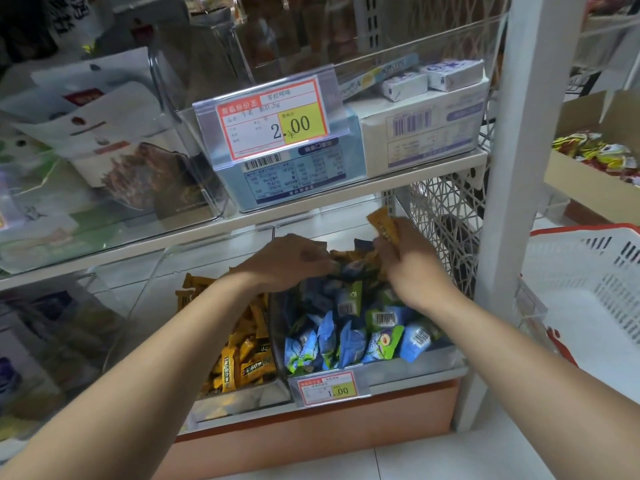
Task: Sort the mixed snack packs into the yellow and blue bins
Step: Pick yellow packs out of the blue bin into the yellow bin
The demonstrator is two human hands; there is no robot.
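Two clear bins sit side by side on the lower shelf. The left bin (242, 398) holds yellow snack packs (242, 358). In the right bin (415, 367) lie blue and green packs (346, 337), with a few yellow packs (349, 255) mixed in at the back. My right hand (405, 261) grips yellow packs (381, 221) that stick up above its fingers, over the back of the right bin. My left hand (287, 259) reaches into the pile at the back of that bin, fingers curled down onto the packs; whether it holds one is hidden.
Above is a shelf with clear boxes, a price tag (273, 121) and white cartons (422, 126). A white shelf post (505, 202) stands to the right. Beyond it are a white basket (595, 292) with a red rim and a cardboard box (588, 178) of snacks.
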